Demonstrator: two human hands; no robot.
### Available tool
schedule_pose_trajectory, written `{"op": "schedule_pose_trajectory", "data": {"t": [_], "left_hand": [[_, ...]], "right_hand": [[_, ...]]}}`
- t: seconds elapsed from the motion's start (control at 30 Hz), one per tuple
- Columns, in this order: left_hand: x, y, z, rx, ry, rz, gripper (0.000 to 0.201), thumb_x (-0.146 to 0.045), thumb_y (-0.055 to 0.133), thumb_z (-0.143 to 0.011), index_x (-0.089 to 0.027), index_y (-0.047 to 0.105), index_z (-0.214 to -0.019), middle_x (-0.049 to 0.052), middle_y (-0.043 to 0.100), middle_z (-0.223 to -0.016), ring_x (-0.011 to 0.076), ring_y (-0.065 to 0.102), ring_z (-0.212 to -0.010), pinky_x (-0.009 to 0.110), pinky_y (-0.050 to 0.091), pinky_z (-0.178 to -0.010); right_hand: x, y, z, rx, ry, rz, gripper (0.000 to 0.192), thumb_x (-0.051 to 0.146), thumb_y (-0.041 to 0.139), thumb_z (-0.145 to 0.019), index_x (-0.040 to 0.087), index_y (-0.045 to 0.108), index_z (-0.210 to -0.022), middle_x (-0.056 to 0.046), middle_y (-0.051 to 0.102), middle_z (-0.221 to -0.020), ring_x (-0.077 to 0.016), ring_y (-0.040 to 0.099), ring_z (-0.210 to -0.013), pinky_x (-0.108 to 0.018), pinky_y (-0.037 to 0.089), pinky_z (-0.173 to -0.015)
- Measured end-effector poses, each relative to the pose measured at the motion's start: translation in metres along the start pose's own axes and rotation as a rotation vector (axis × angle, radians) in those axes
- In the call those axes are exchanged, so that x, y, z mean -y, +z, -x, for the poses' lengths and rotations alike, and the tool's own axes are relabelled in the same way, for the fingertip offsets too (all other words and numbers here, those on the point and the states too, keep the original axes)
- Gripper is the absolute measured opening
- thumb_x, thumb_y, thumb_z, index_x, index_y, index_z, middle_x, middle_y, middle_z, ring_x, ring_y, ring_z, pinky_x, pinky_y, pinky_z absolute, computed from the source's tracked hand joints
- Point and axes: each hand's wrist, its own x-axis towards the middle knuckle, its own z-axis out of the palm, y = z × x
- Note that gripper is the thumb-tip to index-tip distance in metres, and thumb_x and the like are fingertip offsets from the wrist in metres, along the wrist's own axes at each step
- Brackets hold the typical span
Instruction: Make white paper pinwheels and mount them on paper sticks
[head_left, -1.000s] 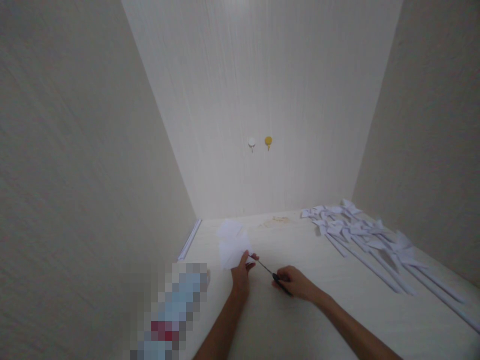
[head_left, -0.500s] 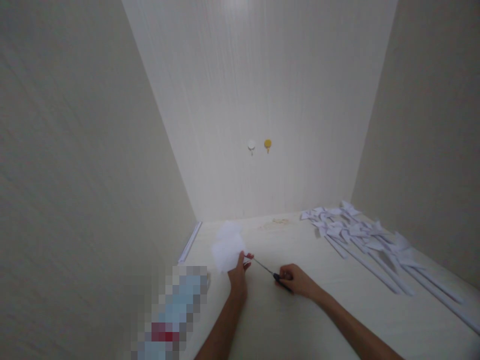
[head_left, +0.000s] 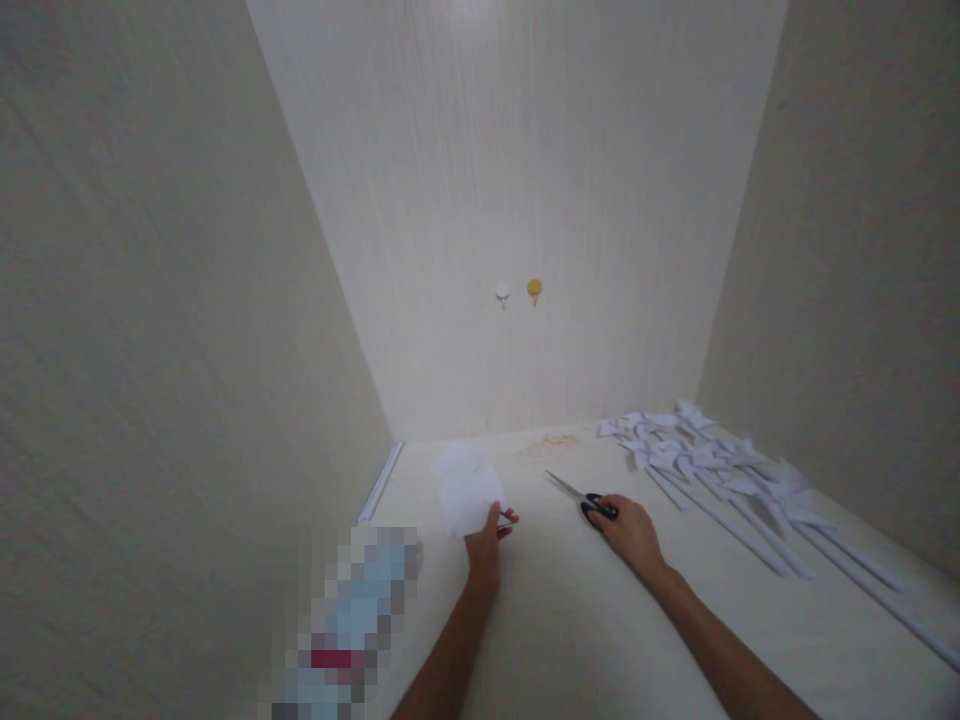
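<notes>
Between the thumb and fingers of my left hand (head_left: pixel 487 545) is the near right corner of a white sheet of paper (head_left: pixel 469 490). A second sheet seems to lie behind it, though the edges blur together. My right hand (head_left: pixel 630 530) is closed around the black handles of a pair of scissors (head_left: pixel 581 496). Their blades look closed and point up and left, apart from the paper. To the right of that hand lie several white paper pinwheels (head_left: pixel 682 455) on rolled paper sticks (head_left: pixel 731 525).
White paper sticks (head_left: pixel 381 482) lie by the left wall. A pixelated object (head_left: pixel 360 600) is at the lower left. Small pale rubber bands or loops (head_left: pixel 559 440) lie at the back of the table (head_left: pixel 555 640). A white hook (head_left: pixel 502 290) and a yellow hook (head_left: pixel 534 288) are on the back wall.
The scissors have moved away from the paper to the right and back, turning so their handles show flat. My left hand has shifted slightly right with the paper.
</notes>
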Motion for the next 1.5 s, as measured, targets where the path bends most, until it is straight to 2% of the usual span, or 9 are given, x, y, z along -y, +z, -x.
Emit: {"op": "schedule_pose_trajectory", "data": {"t": [0.1,0.2,0.47,0.73,0.93,1.23,1.5], "left_hand": [[0.003,-0.001,-0.002,0.016,-0.008,-0.022,0.018,-0.031,0.059,-0.057,-0.013,0.058,-0.062,0.003,0.062,-0.056,0.0155,0.059,-0.049,0.024,0.044,-0.046],[0.005,-0.001,-0.002,0.024,-0.011,-0.041,0.019,-0.032,0.059,-0.056,-0.013,0.058,-0.062,0.003,0.062,-0.056,0.0160,0.059,-0.048,0.025,0.044,-0.045],[0.004,0.001,0.002,0.105,0.001,-0.065,0.018,-0.031,0.060,-0.057,-0.013,0.057,-0.057,0.002,0.061,-0.052,0.0148,0.057,-0.044,0.024,0.042,-0.042],[0.006,0.000,0.001,0.122,-0.011,-0.053,0.017,-0.029,0.059,-0.059,-0.013,0.056,-0.061,0.002,0.061,-0.054,0.0140,0.057,-0.045,0.023,0.042,-0.043],[0.006,0.001,0.001,0.117,-0.006,-0.052,0.015,-0.028,0.058,-0.059,-0.013,0.056,-0.060,0.001,0.060,-0.053,0.0129,0.057,-0.045,0.022,0.042,-0.042],[0.006,0.001,0.001,0.112,-0.010,-0.085,0.017,-0.030,0.056,-0.060,-0.013,0.055,-0.059,0.000,0.060,-0.052,0.0120,0.056,-0.043,0.020,0.041,-0.041],[0.006,0.001,0.001,0.135,0.005,-0.075,0.017,-0.029,0.056,-0.060,-0.013,0.054,-0.060,0.001,0.059,-0.051,0.0123,0.056,-0.043,0.021,0.041,-0.041]], "right_hand": [[-0.006,0.001,-0.003,-0.037,0.001,-0.007,0.023,0.029,0.052,-0.067,0.014,0.060,-0.083,-0.009,0.061,-0.084,-0.0208,0.054,-0.079,-0.027,0.038,-0.068],[-0.009,0.003,-0.004,-0.048,-0.014,0.030,0.021,0.027,0.053,-0.066,0.015,0.060,-0.083,-0.008,0.061,-0.083,-0.0211,0.054,-0.080,-0.027,0.038,-0.070],[-0.013,0.006,-0.005,-0.038,-0.046,-0.016,0.016,0.024,0.056,-0.064,0.016,0.062,-0.077,-0.007,0.059,-0.078,-0.0203,0.054,-0.077,-0.026,0.039,-0.068],[-0.028,0.009,-0.011,0.030,-0.103,-0.081,0.021,0.024,0.055,-0.064,0.012,0.064,-0.080,-0.008,0.059,-0.076,-0.0200,0.054,-0.076,-0.026,0.040,-0.068],[-0.035,0.013,-0.013,0.021,-0.151,-0.112,0.022,0.026,0.054,-0.064,0.012,0.063,-0.078,-0.008,0.059,-0.074,-0.0199,0.055,-0.072,-0.027,0.040,-0.065],[-0.025,0.014,-0.007,-0.090,-0.262,-0.147,0.024,0.027,0.050,-0.065,0.012,0.063,-0.078,-0.008,0.059,-0.073,-0.0201,0.054,-0.068,-0.029,0.042,-0.061],[-0.013,0.012,-0.004,-0.185,-0.270,-0.278,0.026,0.032,0.047,-0.069,0.013,0.058,-0.084,-0.009,0.057,-0.078,-0.0184,0.053,-0.067,-0.031,0.042,-0.065]]}}
